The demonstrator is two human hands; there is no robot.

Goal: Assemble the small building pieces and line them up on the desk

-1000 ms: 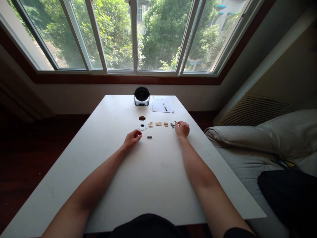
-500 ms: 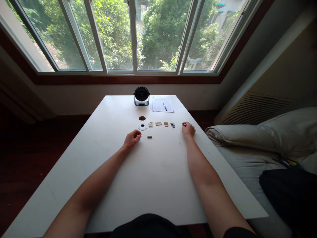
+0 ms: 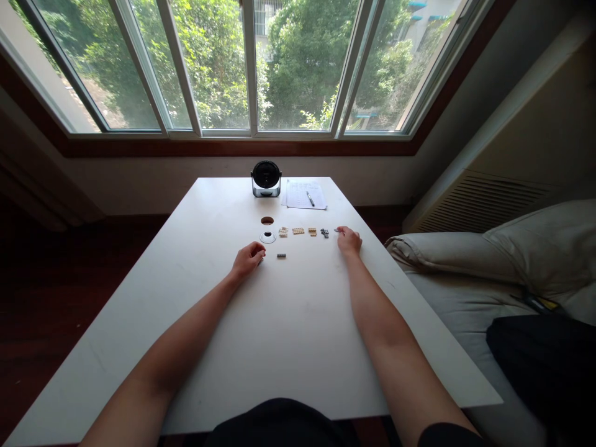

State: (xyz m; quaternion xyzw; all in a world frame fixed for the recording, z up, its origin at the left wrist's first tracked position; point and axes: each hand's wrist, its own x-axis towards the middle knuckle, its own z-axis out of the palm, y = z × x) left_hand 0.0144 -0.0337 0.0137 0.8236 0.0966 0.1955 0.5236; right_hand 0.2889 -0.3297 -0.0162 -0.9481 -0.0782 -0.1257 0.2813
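On the white table (image 3: pixel 288 323) a row of small building pieces lies ahead of me: a pale cluster (image 3: pixel 283 232), a tan plate (image 3: pixel 298 231), a tan piece (image 3: pixel 311 231) and a dark grey cluster (image 3: pixel 325 233). A single dark grey brick (image 3: pixel 281 256) lies nearer to me. My left hand (image 3: pixel 248 259) rests curled on the table just left of that brick. My right hand (image 3: pixel 349 240) sits right of the grey cluster, fingers pinched on a tiny grey piece (image 3: pixel 336 230).
A white round cap (image 3: pixel 267 237) and a brown cable hole (image 3: pixel 267 220) lie left of the row. At the far edge stand a small black fan (image 3: pixel 266 179) and a paper sheet (image 3: pixel 303 195) with a pen (image 3: pixel 310 199). A bed with pillow (image 3: pixel 512 254) is on the right.
My right hand drew away to the right from the grey cluster, then came partway back toward it, still pinching the small piece. My left hand stayed where it was.
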